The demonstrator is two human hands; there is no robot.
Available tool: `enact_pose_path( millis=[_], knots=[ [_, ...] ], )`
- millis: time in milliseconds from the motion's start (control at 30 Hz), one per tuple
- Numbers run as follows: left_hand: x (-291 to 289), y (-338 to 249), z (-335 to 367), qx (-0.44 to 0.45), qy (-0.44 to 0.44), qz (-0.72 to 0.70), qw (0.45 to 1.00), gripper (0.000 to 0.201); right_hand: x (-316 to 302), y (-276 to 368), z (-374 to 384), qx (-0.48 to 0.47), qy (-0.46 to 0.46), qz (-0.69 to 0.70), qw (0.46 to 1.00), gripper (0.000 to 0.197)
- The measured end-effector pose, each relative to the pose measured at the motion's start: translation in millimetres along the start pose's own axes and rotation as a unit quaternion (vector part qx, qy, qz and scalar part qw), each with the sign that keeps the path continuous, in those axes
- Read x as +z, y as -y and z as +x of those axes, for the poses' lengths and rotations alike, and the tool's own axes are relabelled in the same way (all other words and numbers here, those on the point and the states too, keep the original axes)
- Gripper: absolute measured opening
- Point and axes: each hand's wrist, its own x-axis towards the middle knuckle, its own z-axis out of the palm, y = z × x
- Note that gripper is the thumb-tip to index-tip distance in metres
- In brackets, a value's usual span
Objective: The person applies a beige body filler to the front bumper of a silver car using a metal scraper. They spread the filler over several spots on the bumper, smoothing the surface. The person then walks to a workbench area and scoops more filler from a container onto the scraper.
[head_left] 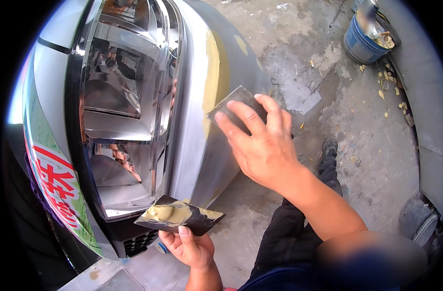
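Note:
My left hand (192, 248) is closed on the lower edge of a dark putty board (204, 219), thumb on top. A mound of yellowish body filler (167, 212) lies on the board, with smears toward its right corner. My right hand (267, 140) grips a grey, flat putty spreader (245, 99), fingers spread across its face and the thumb hidden. The spreader's left edge is at the grey car body panel (194, 150), beside a yellow filler strip (212, 72). From this angle I cannot tell how firmly it touches.
A large car headlight (119, 87) stands left of the panel, and a green-and-white sticker (61, 189) covers the bodywork farther left. Upper right, a blue bucket (359, 43) holds scraps. Yellow flakes (381, 92) litter the concrete floor (357, 126) by a grey panel (432, 126). My shoe (330, 148) is below.

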Motion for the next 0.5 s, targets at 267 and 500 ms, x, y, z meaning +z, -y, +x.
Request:
enact_pose_path(
  millis=[267, 500],
  knots=[
    [-2, 1, 1, 0.015, 0.016, 0.010, 1.000, 0.039, 2, 5, -10, 0.021, -0.009, 0.054, 0.998, 0.044],
    [4, 5, 3, 0.020, 0.028, 0.022, 0.999, 0.039, 25, 9, -38, -0.033, 0.018, 0.126, 0.991, 0.041]
  ],
)
